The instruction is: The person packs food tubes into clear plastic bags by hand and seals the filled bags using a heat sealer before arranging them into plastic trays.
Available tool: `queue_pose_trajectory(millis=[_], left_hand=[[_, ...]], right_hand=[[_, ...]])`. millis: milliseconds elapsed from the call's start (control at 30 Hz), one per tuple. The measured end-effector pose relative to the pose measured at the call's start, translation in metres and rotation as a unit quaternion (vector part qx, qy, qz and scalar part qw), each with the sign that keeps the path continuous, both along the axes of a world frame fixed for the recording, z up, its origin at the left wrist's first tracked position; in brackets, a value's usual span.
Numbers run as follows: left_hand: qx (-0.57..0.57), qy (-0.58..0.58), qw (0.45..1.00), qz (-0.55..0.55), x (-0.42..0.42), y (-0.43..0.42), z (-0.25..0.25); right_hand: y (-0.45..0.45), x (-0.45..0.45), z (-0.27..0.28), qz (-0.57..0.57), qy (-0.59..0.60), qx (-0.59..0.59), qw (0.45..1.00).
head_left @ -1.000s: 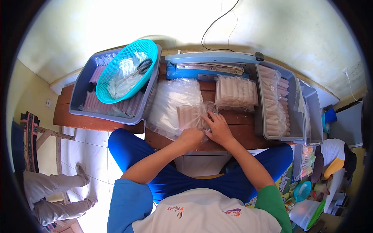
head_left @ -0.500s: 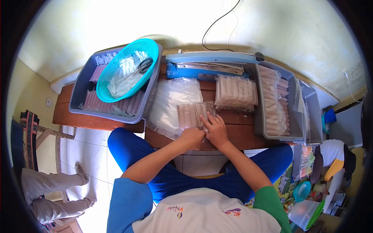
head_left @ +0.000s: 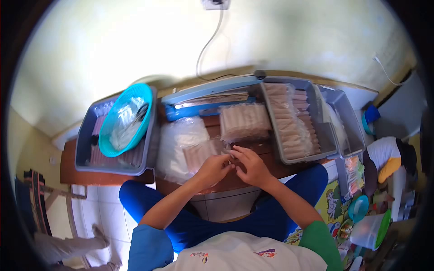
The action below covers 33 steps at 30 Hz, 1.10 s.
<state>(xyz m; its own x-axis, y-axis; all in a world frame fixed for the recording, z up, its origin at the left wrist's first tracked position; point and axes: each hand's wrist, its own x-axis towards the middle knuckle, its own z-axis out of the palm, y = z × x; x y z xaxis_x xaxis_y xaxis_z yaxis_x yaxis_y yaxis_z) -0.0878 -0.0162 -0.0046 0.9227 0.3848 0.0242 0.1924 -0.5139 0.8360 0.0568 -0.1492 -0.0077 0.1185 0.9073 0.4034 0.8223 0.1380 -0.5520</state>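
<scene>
A clear plastic pack of pinkish-brown sticks (head_left: 199, 154) lies on a pile of flat clear bags (head_left: 171, 147) on the brown wooden table. My left hand (head_left: 215, 170) is closed at the pack's right end, with its fingers drawn together. Close beside it, my right hand (head_left: 249, 167) has its fingers bent and partly spread near the pack's loose plastic edge. What lies between the fingertips is too small to make out. Beyond my right hand sits a stack of filled packs (head_left: 244, 121), next to a blue sealer (head_left: 208, 101).
At the left, a turquoise basket (head_left: 106, 135) with bags and scissors rests on a grey tub (head_left: 149, 160). Another grey tub (head_left: 289, 160) of packs stands at the right. One person (head_left: 384, 156) bends at the far right; another's legs (head_left: 74, 246) show at lower left.
The view has tilted up and turned, shifting the table's contents. My hands have come off the pack's surface to its right end, and the fingers of my right hand have bent.
</scene>
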Motion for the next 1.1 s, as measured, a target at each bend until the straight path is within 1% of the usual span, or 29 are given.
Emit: queue_pose_trajectory(millis=[33, 67, 100, 133, 200, 267, 300, 333, 367, 400, 467, 600, 633, 667, 700, 767, 800, 833, 867, 900, 933, 967, 1000, 1033, 1100], left_hand=[[0.005, -0.002, 1.000, -0.013, 0.010, -0.004, 0.004], [0.001, -0.033, 0.999, -0.008, 0.021, -0.007, 0.008], [-0.003, -0.064, 0.998, -0.003, 0.033, -0.009, 0.011], [0.002, -0.066, 0.998, -0.016, 0.047, -0.011, 0.011], [-0.015, -0.126, 0.992, -0.021, 0.079, -0.015, 0.010], [0.000, -0.121, 0.992, -0.036, 0.111, -0.020, 0.016], [0.011, -0.112, 0.993, -0.037, 0.126, -0.021, 0.020], [0.014, -0.115, 0.992, -0.047, 0.141, -0.023, 0.020], [0.035, -0.141, 0.988, -0.049, 0.157, -0.024, 0.017], [0.054, -0.167, 0.983, -0.050, 0.173, -0.025, 0.016], [0.061, -0.177, 0.981, -0.052, 0.203, -0.025, 0.013], [0.080, -0.186, 0.978, -0.050, 0.263, -0.025, 0.012], [0.079, -0.187, 0.978, -0.053, 0.278, -0.025, 0.012], [0.083, -0.170, 0.980, -0.056, 0.293, -0.025, 0.011], [0.087, -0.152, 0.983, -0.058, 0.308, -0.025, 0.009], [0.096, -0.154, 0.981, -0.071, 0.337, -0.024, 0.002], [0.104, -0.157, 0.979, -0.082, 0.352, -0.023, -0.003], [0.104, -0.156, 0.978, -0.087, 0.367, -0.022, -0.011], [0.135, -0.156, 0.974, -0.094, 0.382, -0.021, -0.019], [0.166, -0.155, 0.969, -0.101, 0.393, -0.020, -0.027], [0.165, -0.154, 0.969, -0.105, 0.401, -0.018, -0.035], [0.201, -0.142, 0.964, -0.104, 0.409, -0.017, -0.043], [0.237, -0.131, 0.957, -0.103, 0.412, -0.018, -0.042], [0.234, -0.132, 0.957, -0.106, 0.413, -0.020, -0.041], [0.303, 0.020, 0.946, -0.114, 0.410, -0.023, -0.039]], right_hand=[[-0.006, 0.013, 0.009, -0.027, -0.005, 0.030, 0.999], [-0.011, 0.027, 0.015, -0.054, -0.009, 0.061, 0.997], [-0.015, 0.043, 0.019, -0.067, -0.011, 0.067, 0.995], [-0.020, 0.062, 0.024, -0.101, -0.019, 0.094, 0.990], [-0.034, 0.103, 0.029, -0.149, -0.030, 0.127, 0.980], [-0.049, 0.150, 0.020, -0.232, -0.116, 0.124, 0.958], [-0.054, 0.169, 0.017, -0.242, -0.118, 0.127, 0.955], [-0.059, 0.187, 0.015, -0.277, -0.115, 0.114, 0.947], [-0.063, 0.202, 0.012, -0.310, -0.112, 0.100, 0.939], [-0.065, 0.214, 0.011, -0.318, -0.115, 0.102, 0.935], [-0.066, 0.237, 0.009, -0.340, -0.095, 0.061, 0.934], [-0.056, 0.272, 0.010, -0.363, -0.123, 0.022, 0.924], [-0.053, 0.280, 0.010, -0.370, -0.126, -0.009, 0.921], [-0.050, 0.289, 0.011, -0.376, -0.129, -0.039, 0.917], [-0.047, 0.301, 0.008, -0.379, -0.128, -0.040, 0.916], [-0.038, 0.324, 0.002, -0.375, -0.138, -0.080, 0.913], [-0.035, 0.332, 0.000, -0.379, -0.137, -0.080, 0.912], [-0.032, 0.338, -0.003, -0.380, -0.123, -0.109, 0.910], [-0.030, 0.343, -0.008, -0.381, -0.108, -0.138, 0.908], [-0.030, 0.346, -0.016, -0.384, -0.105, -0.140, 0.907], [-0.030, 0.348, -0.025, -0.379, -0.098, -0.147, 0.908], [-0.031, 0.349, -0.033, -0.374, -0.090, -0.155, 0.910], [-0.030, 0.350, -0.039, -0.377, -0.090, -0.158, 0.908], [-0.029, 0.351, -0.044, -0.384, -0.088, -0.161, 0.905], [-0.029, 0.354, -0.048, -0.392, -0.086, -0.165, 0.901]])
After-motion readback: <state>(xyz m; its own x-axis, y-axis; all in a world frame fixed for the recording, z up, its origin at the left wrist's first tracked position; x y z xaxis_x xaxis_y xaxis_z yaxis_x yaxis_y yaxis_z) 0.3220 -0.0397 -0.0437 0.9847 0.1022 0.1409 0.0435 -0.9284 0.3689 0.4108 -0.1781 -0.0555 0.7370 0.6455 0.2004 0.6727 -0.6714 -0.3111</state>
